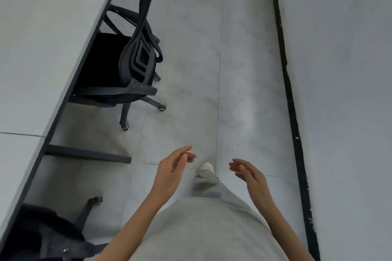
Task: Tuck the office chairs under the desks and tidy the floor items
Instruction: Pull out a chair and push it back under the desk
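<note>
A black office chair (135, 57) stands ahead on the left, its seat partly under the white desk (42, 48), its back and two castors sticking out over the floor. A second black chair (42, 237) sits at the bottom left, pushed under the same desk. My left hand (172, 167) and my right hand (248, 172) hover in front of my waist with relaxed fingers, holding nothing, well short of the far chair.
A black desk leg bar (87, 153) runs out across the floor between the two chairs. A grey wall (343, 91) with a black skirting strip (290, 91) bounds the aisle on the right. My foot in a pale shoe (206, 168) steps on the tiled floor.
</note>
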A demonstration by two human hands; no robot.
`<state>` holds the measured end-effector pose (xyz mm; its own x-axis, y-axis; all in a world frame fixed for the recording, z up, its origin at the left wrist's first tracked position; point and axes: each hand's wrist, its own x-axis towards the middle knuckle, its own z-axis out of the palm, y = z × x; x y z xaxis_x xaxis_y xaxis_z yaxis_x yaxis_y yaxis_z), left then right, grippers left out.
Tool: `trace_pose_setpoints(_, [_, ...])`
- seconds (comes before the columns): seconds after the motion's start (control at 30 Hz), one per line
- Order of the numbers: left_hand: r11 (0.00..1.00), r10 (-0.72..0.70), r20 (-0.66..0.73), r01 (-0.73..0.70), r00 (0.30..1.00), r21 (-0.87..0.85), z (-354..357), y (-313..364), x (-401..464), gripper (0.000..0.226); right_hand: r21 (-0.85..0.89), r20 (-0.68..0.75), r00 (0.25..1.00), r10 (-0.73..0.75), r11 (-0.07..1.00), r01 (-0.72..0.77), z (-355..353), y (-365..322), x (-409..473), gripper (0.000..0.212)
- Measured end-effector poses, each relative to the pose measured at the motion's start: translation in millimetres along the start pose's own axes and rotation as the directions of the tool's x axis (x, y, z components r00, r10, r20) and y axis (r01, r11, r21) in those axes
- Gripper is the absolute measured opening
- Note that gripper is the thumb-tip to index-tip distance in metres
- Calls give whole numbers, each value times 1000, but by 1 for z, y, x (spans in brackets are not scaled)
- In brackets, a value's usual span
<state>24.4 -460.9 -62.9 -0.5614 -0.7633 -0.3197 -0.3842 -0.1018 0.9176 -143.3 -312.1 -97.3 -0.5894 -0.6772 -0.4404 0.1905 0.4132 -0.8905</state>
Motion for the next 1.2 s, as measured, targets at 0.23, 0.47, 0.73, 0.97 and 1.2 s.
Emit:
trace_pose_setpoints(0.23, [990,-138,-182,137,974,-16,-13,9,71,36,-36,147,966,-214,975,221,3,-132,161,29])
trace_pose_setpoints(0.47, [987,-159,-254,152,954,-49,-7,40,222,34,-112,204,957,-205,967,230,5,-186,295,29])
trace_pose_setpoints(0.73, [993,-26,-315,-11,949,-116,-19,139,428,32,-222,175,984,-41,972,80,-29,-214,424,28])
trace_pose_setpoints(0.97, [986,-76,-559,-20,825,-164,-50,184,494,29,-332,382,923,-43,926,180,-2,-290,548,29])
trace_pose_setpoints(1.2, [962,-19,-933,262,360,82,-68,187,500,31,-274,901,425,-90,642,716,124,-393,655,22])
